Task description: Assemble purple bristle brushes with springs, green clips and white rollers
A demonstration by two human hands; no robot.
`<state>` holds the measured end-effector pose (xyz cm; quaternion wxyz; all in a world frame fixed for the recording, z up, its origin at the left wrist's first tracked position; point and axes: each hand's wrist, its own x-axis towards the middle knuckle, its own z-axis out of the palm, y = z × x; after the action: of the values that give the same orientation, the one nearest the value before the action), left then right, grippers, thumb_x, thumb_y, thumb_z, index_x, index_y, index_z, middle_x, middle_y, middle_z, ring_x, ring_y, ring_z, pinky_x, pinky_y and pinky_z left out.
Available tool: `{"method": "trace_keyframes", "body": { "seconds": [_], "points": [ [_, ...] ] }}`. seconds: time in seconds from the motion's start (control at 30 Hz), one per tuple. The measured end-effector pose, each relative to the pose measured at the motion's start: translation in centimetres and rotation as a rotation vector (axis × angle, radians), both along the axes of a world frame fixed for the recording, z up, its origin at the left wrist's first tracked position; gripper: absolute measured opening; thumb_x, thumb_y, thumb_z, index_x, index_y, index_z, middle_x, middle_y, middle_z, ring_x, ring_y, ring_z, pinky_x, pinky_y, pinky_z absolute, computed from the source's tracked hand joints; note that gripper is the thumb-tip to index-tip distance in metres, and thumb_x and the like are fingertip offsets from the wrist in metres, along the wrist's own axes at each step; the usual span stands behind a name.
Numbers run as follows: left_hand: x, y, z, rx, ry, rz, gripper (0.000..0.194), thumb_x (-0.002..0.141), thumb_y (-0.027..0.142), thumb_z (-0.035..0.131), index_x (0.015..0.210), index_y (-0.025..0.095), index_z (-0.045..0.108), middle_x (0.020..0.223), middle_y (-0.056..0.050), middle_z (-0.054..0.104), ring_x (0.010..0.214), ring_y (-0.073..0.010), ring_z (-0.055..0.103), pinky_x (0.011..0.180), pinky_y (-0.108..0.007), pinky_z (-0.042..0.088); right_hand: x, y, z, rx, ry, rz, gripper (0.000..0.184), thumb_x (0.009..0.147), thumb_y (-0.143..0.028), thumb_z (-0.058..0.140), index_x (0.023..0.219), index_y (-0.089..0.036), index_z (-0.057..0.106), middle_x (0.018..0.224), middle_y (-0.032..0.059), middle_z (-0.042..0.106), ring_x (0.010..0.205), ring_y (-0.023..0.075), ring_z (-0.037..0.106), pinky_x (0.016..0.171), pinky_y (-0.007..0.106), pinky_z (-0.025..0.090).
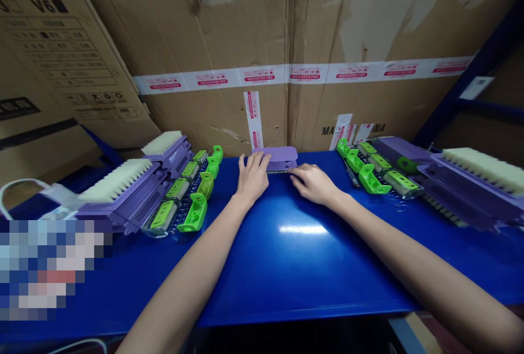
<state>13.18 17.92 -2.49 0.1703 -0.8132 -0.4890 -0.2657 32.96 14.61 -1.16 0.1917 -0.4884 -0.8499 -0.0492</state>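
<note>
At the back of the blue table lies a purple vented plastic part [282,153], flat and rounded at its corners. Along its near edge runs a narrow dark ribbed strip [277,171], too small to make out fully. The fingers of my left hand [252,176] are spread over the part's left end and hold it, with that end partly hidden beneath them. My right hand [314,182] is curled at the right end, its forefinger and thumb closed at the strip's tip. What lies under the right fingertips is hidden.
Purple housings with cream bristle blocks [117,179], clear-wrapped green pieces [164,213] and bright green brackets [193,214] line the left side. Similar housings [462,187] and green brackets [372,180] stand right. Cardboard boxes [213,31] wall the back; a white cable [18,183] lies left.
</note>
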Motion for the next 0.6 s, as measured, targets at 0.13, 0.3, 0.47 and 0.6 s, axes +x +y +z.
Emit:
{"method": "trace_keyframes", "body": {
  "seconds": [0.13, 0.3, 0.47, 0.6],
  "points": [
    [0.2, 0.0, -0.3, -0.009, 0.014, 0.048, 0.049, 0.084, 0.016, 0.042, 0.133, 0.014, 0.049, 0.137, -0.014, 0.051, 0.128, -0.0289, 0.043, 0.111, -0.053, 0.023, 0.1, -0.8, 2.3, 0.100, 0.030, -0.070, 0.032, 0.093, -0.022, 0.041, 0.114, -0.015, 0.064, 0.097, 0.0091, 0.070, 0.091, 0.0215, 0.063, 0.081, 0.032, 0.044],
    [0.6, 0.0, -0.6, 0.010, 0.016, 0.063, 0.050, 0.085, 0.020, 0.041, 0.134, 0.012, 0.047, 0.137, -0.017, 0.049, 0.129, -0.0305, 0.040, 0.110, -0.051, 0.026, 1.2, -2.8, 3.6, 0.124, 0.004, -0.137, 0.031, 0.093, -0.024, 0.043, 0.113, -0.016, 0.065, 0.097, 0.0083, 0.070, 0.090, 0.0212, 0.063, 0.077, 0.031, 0.046],
    [0.8, -0.1, -0.6, -0.016, 0.014, 0.067, 0.050, 0.085, 0.021, 0.043, 0.134, 0.012, 0.046, 0.137, -0.018, 0.047, 0.129, -0.0315, 0.039, 0.109, -0.051, 0.027, 4.7, -5.5, 3.2, 0.132, -0.232, -0.285, 0.029, 0.092, -0.026, 0.044, 0.110, -0.018, 0.064, 0.097, 0.0086, 0.070, 0.092, 0.0234, 0.063, 0.069, 0.030, 0.045],
    [0.9, -0.2, -0.5, -0.025, 0.022, 0.070, 0.051, 0.084, 0.021, 0.043, 0.134, 0.011, 0.045, 0.137, -0.019, 0.047, 0.129, -0.0326, 0.039, 0.106, -0.052, 0.030, 7.6, -7.0, 3.0, 0.075, -0.392, -0.550, 0.028, 0.092, -0.029, 0.042, 0.111, -0.021, 0.061, 0.097, 0.0085, 0.070, 0.074, 0.0229, 0.066, 0.052, 0.027, 0.036]
  ]
}}
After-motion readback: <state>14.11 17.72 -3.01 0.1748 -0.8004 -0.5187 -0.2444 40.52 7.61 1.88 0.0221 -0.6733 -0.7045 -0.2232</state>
